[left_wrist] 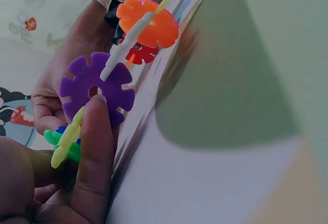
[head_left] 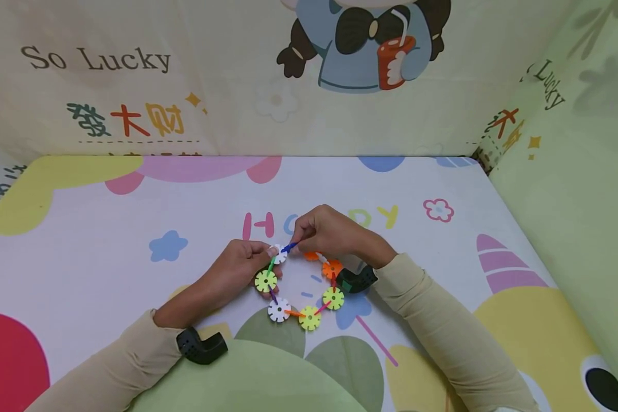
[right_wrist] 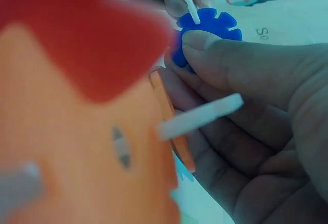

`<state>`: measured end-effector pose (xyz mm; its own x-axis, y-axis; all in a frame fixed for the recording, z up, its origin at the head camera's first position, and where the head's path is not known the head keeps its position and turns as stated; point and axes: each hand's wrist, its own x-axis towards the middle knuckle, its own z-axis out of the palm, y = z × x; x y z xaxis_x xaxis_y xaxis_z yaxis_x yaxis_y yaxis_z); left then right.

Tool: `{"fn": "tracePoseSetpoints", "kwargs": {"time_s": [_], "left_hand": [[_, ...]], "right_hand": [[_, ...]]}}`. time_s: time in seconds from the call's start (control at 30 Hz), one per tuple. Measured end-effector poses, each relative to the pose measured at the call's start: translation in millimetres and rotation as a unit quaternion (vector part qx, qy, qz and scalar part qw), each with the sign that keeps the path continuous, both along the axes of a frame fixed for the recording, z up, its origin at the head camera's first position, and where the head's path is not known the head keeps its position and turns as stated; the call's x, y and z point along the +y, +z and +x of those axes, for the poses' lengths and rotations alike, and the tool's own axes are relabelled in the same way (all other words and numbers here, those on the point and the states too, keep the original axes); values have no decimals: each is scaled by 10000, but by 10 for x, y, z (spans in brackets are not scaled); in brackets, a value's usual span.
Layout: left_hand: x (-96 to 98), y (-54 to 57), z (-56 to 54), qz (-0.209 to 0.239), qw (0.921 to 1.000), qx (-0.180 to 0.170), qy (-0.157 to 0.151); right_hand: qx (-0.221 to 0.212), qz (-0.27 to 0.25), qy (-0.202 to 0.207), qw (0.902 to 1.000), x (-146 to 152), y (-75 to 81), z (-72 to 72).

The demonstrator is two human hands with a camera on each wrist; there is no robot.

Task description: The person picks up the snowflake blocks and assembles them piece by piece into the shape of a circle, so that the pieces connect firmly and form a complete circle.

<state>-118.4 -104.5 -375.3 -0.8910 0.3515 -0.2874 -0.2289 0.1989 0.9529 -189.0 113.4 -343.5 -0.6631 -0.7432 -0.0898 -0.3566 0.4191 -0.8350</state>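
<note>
A ring-like chain of notched plastic discs, interlocked edge to face, hangs between both hands above the table. My left hand (head_left: 244,260) pinches the chain at a white disc (head_left: 281,255), and one of its fingertips presses a purple disc (left_wrist: 77,85). Close by are a green disc (left_wrist: 72,151) and a yellow disc (head_left: 265,281). My right hand (head_left: 329,232) pinches a blue disc (right_wrist: 212,23) between thumb and fingers; its edge meets the white disc. Near the right wrist hang an orange disc (head_left: 332,269) and a red disc, large and blurred in the right wrist view.
Beneath the hands is a table cover (head_left: 108,274) printed with stars, flowers and letters. A cartoon-printed cloth (head_left: 226,68) rises along the back, and another hanging cloth (head_left: 571,189) stands at the right. Black bands (head_left: 202,347) sit on both wrists.
</note>
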Motion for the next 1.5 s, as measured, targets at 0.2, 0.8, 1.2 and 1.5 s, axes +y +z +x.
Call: {"fn": "tracePoseSetpoints", "kwargs": {"time_s": [0.2, 0.8, 1.2, 1.5], "left_hand": [[-9, 5, -1, 87, 9999, -36, 73], [7, 15, -13, 532, 9982, -256, 115], [-3, -6, -11, 628, 9976, -284, 98], [1, 12, -16, 802, 9962, -333, 63]], "right_hand": [[87, 31, -128, 9999, -24, 15, 3], [463, 1124, -274, 9922, 233, 139, -127], [-756, 1059, 63, 9915, 304, 114, -119], [-903, 490, -147, 9946, 342, 66, -157]]}}
